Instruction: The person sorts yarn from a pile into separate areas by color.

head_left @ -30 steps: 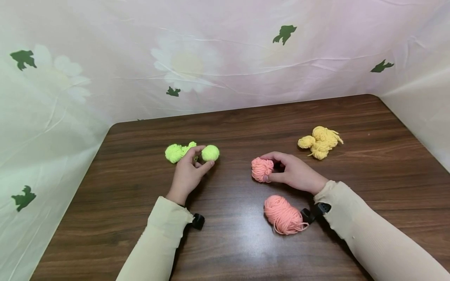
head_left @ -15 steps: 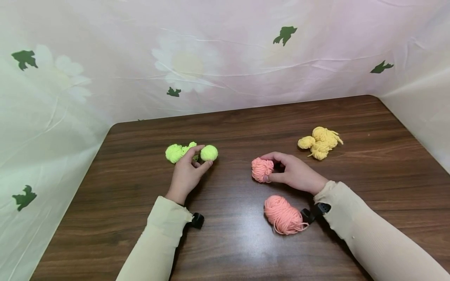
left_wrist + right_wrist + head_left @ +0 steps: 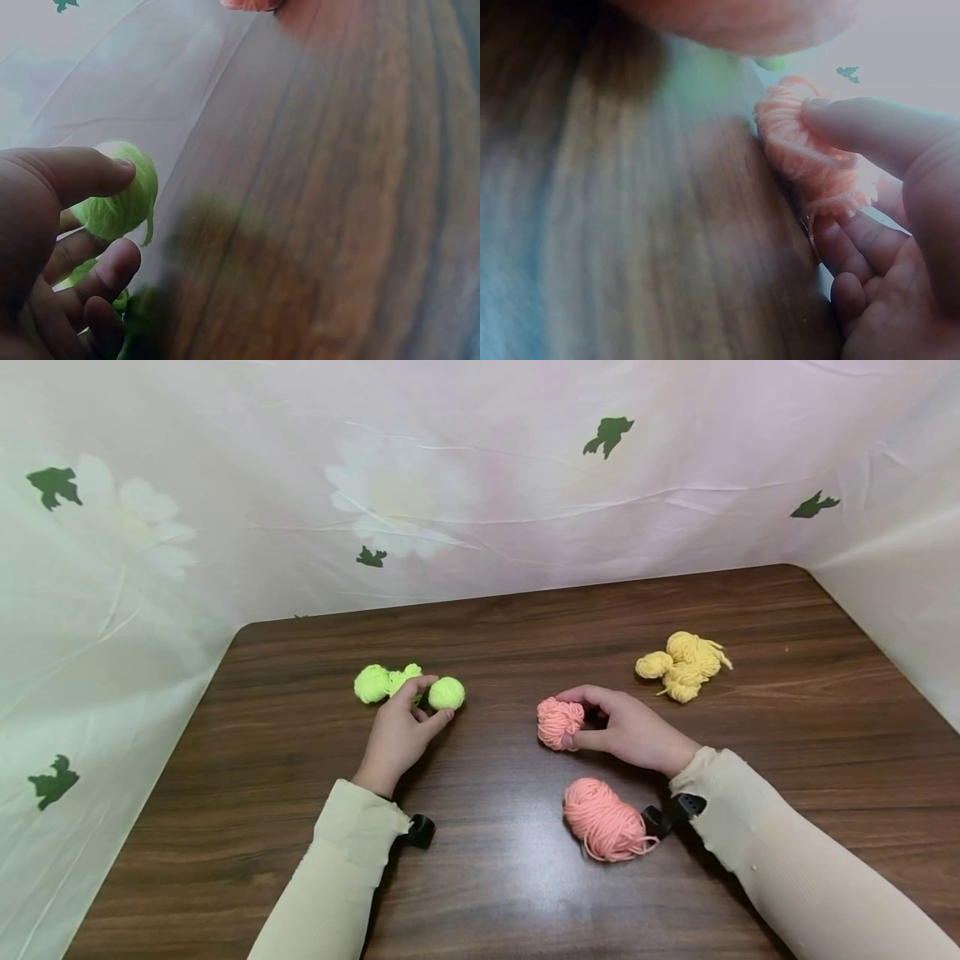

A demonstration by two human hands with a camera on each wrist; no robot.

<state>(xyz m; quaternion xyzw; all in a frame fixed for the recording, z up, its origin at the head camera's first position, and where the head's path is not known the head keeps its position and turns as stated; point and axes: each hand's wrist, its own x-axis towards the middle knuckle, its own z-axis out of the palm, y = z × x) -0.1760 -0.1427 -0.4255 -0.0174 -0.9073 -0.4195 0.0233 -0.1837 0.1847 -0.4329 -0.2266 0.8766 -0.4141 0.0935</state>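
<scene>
My left hand pinches a small bright green ball of yarn between thumb and fingers. Beside those fingers lie more green yarn balls, partly covered by the hand. In the left wrist view the thumb presses the near side of the green ball, and a loose end hangs from it. A pink ball of yarn is gripped by my right hand. The right wrist view has the thumb laid on the pink strands. Closer to me, a larger pink yarn ball lies near the right wrist.
Several yellow yarn balls lie together at the back right of the dark wooden table. A pale floral cloth hangs behind the table and along its sides.
The green ball in my left hand has shifted slightly left and then a little toward me. My right hand and the pink balls stay where they were.
</scene>
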